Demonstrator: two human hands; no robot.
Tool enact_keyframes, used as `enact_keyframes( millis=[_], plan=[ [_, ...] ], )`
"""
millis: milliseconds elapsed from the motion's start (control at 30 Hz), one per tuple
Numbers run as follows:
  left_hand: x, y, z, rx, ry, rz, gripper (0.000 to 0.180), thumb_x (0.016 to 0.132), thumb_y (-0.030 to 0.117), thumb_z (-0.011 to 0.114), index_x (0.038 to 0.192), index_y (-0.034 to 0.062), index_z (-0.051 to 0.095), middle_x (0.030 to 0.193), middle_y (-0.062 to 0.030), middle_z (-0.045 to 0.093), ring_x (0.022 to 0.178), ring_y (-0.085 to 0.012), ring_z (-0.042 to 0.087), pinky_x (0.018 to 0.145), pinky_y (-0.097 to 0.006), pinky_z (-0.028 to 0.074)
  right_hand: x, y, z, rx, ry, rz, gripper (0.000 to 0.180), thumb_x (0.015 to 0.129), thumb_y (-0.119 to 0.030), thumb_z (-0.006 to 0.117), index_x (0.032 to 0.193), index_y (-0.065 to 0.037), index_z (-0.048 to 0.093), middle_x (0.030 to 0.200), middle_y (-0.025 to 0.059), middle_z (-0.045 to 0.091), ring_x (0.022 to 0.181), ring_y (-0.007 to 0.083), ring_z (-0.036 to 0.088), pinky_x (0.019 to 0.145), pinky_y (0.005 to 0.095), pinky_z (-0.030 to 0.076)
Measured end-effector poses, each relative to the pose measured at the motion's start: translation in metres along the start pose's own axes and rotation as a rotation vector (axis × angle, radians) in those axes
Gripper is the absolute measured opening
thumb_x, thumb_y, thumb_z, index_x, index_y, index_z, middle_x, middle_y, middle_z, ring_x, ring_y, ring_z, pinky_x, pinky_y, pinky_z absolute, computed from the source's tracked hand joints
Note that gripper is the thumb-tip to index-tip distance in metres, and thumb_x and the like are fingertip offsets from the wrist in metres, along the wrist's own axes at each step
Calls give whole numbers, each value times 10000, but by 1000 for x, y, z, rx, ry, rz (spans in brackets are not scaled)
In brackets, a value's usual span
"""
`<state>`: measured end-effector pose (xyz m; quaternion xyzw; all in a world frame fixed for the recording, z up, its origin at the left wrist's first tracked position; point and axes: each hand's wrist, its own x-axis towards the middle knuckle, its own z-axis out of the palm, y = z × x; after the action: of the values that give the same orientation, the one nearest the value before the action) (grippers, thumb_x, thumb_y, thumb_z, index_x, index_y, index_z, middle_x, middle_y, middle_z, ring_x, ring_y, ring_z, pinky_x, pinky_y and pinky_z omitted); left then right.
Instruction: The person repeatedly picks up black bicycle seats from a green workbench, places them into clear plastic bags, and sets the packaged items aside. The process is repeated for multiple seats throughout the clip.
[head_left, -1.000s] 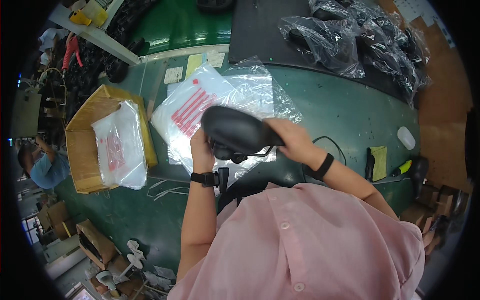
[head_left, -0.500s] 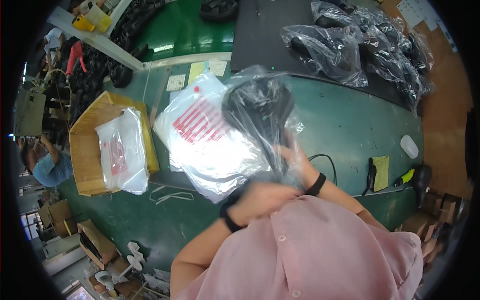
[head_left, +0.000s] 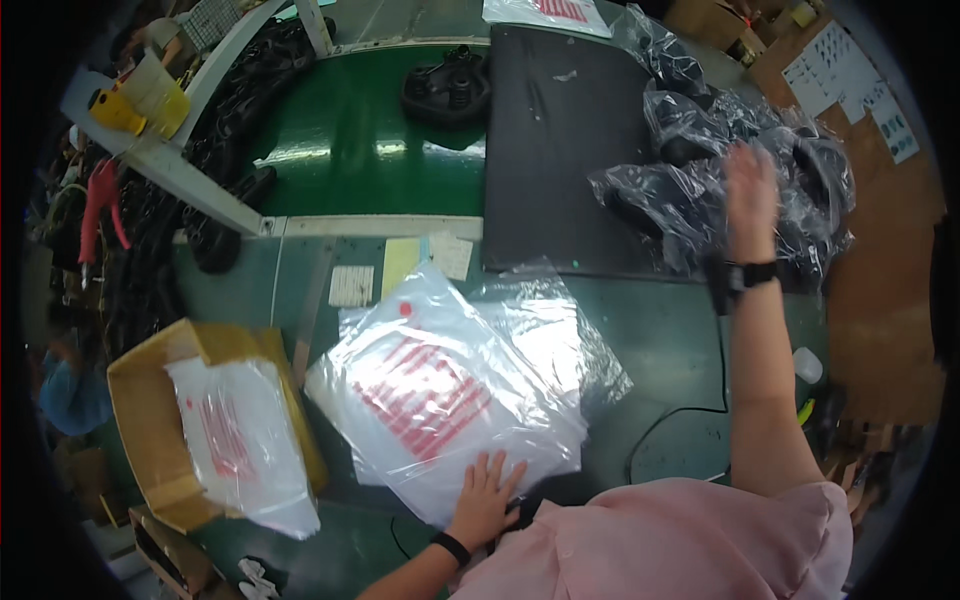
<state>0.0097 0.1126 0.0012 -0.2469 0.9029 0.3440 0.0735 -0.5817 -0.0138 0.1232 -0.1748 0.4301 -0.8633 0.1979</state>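
My left hand (head_left: 485, 500) lies flat with fingers spread on a stack of clear plastic bags (head_left: 520, 420) with red print. My right hand (head_left: 752, 200), slightly blurred, stretches out over a pile of black bicycle saddles in clear bags (head_left: 690, 130). Its fingers look extended and grip nothing I can see. Whether it touches the bag beneath cannot be made out. The pile rests on a black mat (head_left: 560, 150) at the far right.
At left stands a cardboard box (head_left: 150, 430) holding more printed bags (head_left: 235, 440). A bare black saddle (head_left: 447, 90) lies on the green conveyor (head_left: 340, 130). Paper notes (head_left: 352, 286) lie beyond the bag stack. A dark cable (head_left: 660, 415) curves across the table near my right arm.
The bagged saddle has left my hands. My right arm has swung far right to the pile, and my left hand has flattened onto the bag stack. The view has tilted upward.
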Motion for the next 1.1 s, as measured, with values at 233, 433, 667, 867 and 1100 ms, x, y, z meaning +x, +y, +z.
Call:
enact_keyframes(
  millis=[233,433,667,867,1100],
  plan=[
    [34,-16,-9,-48,104,-74,732,800,417,661,1437,214,364,1441,-168,354,1306,-427,330,1003,-584,328,-14,280,224,-1458,-911,-835,356,703,-118,653,1049,-46,619,1032,139,642,1066,311,548,921,406,424],
    [40,-25,23,-314,457,-250,311,816,193,590,1109,88,617,1164,-122,576,1007,-312,556,860,-429,440,-47,317,267,-1744,-976,-755,219,736,-183,631,906,-46,632,868,155,652,968,317,539,819,401,420],
    [30,-30,35,-398,37,-388,507,774,248,631,1257,128,534,1280,-123,502,1113,-309,500,931,-439,409,-42,279,313,-831,-997,-274,327,761,-53,497,1049,-45,653,936,142,693,884,294,651,796,318,519],
    [35,-31,-26,-293,98,-189,473,778,220,599,1239,160,516,1239,-47,496,1089,-283,483,901,-455,417,14,348,225,-1531,-1303,-698,757,666,-112,682,1367,-48,404,1262,176,514,1202,353,469,990,412,407],
    [16,-25,-18,-354,192,-222,530,764,192,608,1281,141,503,1313,-113,448,1152,-329,452,965,-466,374,-46,312,263,-1856,-1316,-681,636,607,-331,758,1148,-38,594,1063,165,607,1059,315,559,893,407,458]
  ],
)
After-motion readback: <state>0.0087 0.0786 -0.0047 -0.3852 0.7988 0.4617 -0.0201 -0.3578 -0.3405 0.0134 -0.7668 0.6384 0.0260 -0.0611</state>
